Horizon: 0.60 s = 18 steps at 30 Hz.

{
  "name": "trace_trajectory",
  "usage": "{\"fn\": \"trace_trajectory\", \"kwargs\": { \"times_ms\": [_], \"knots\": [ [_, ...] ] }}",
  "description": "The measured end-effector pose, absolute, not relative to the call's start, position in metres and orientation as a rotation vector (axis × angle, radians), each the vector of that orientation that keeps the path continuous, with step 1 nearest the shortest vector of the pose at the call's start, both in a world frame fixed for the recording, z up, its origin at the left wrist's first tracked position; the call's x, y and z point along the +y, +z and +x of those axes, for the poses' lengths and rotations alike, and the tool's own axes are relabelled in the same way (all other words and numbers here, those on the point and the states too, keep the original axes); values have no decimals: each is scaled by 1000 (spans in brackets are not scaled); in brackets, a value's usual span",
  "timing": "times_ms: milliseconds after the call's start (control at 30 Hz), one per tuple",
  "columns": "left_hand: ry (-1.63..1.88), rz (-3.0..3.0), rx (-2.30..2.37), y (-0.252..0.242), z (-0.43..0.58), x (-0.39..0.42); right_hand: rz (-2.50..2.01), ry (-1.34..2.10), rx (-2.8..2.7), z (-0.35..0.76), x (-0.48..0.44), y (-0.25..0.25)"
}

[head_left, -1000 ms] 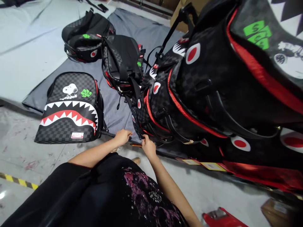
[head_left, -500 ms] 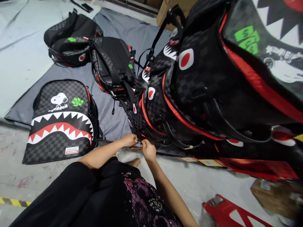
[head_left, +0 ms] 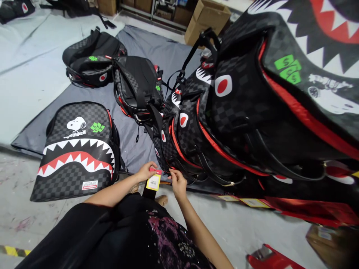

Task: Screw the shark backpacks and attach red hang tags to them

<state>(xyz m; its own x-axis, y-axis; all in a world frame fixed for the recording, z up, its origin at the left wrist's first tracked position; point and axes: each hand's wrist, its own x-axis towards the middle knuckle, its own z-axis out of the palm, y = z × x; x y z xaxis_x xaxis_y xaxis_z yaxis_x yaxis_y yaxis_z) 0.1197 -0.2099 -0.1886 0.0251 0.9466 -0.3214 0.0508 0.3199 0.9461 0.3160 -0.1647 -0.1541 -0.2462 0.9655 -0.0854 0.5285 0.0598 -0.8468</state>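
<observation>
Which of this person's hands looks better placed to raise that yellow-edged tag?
Probably the left hand: it appears to pinch the red top of the yellow-edged tag. The right hand is apart from the tag, closer to the row of bags.

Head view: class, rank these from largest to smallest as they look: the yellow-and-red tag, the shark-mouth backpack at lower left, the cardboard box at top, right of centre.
1. Shark-mouth backpack
2. Cardboard box, partly hidden
3. Yellow-and-red tag, clearly smallest
</observation>
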Motion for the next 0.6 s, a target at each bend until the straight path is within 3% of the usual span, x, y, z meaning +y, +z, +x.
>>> {"fn": "trace_trajectory", "kwargs": {
  "times_ms": [233,433,600],
  "knots": [
    [996,1315,1452,-173,137,-215,-1463,1347,-1695,310,-163,-158],
    [855,2135,1549,-161,149,-214,-1423,1358,-1696,316,-160,-156],
    [857,2082,1607,-155,152,-209,-1437,1494,-1591,319,-164,-161]
  ]
}}
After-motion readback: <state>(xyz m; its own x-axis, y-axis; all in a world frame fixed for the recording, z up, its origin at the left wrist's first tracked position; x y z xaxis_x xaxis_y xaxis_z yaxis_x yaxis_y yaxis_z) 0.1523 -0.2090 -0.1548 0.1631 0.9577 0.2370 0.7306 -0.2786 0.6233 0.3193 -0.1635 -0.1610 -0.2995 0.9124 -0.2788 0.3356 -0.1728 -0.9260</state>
